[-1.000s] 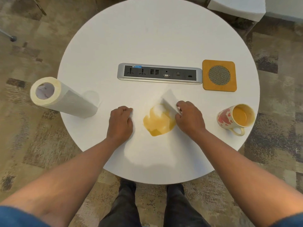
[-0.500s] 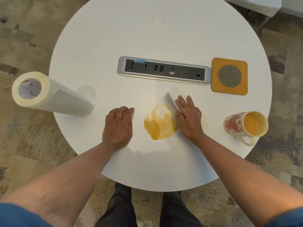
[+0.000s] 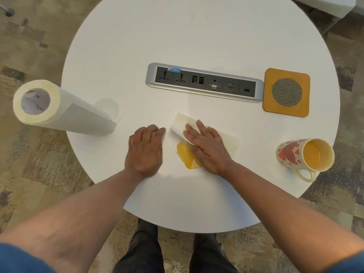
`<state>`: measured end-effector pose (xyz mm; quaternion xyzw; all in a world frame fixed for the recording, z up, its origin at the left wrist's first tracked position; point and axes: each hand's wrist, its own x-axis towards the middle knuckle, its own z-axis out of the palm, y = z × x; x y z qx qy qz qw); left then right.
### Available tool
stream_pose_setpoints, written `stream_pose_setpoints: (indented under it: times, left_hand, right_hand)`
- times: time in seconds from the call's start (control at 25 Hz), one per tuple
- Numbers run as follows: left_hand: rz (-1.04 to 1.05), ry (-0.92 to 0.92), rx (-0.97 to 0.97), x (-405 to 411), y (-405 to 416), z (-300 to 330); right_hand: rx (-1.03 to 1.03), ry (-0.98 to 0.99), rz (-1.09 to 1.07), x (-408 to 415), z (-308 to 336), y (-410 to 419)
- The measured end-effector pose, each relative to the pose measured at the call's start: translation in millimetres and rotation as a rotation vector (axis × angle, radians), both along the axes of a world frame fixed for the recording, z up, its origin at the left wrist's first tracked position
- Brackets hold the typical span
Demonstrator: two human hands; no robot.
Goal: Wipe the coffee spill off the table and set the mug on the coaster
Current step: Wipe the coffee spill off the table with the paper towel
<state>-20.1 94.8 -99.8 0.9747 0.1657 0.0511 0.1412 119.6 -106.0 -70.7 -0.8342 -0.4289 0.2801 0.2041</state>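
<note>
Spill (image 3: 187, 157) — half under paper towel (image 3: 182, 123), right hand (image 3: 206, 146) pressing.

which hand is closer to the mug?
Right. The right hand presses the paper towel over the spill, left of the mug; the left hand lies farther left.

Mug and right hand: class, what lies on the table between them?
In the head view, only the far end of the paper towel and bare white table lie between the right hand and the mug.
</note>
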Motion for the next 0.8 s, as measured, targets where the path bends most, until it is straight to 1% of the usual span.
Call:
stream_pose_setpoints:
  times: [0.28, 0.8]
  left_hand:
    - [0.005, 0.024, 0.005, 0, 0, -1]
    - [0.006, 0.083, -0.008, 1, 0, 3]
  right_hand:
    - [-0.033, 0.026, 0.105, 0, 0, -9]
    - [-0.026, -0.036, 0.351, -19, -1, -46]
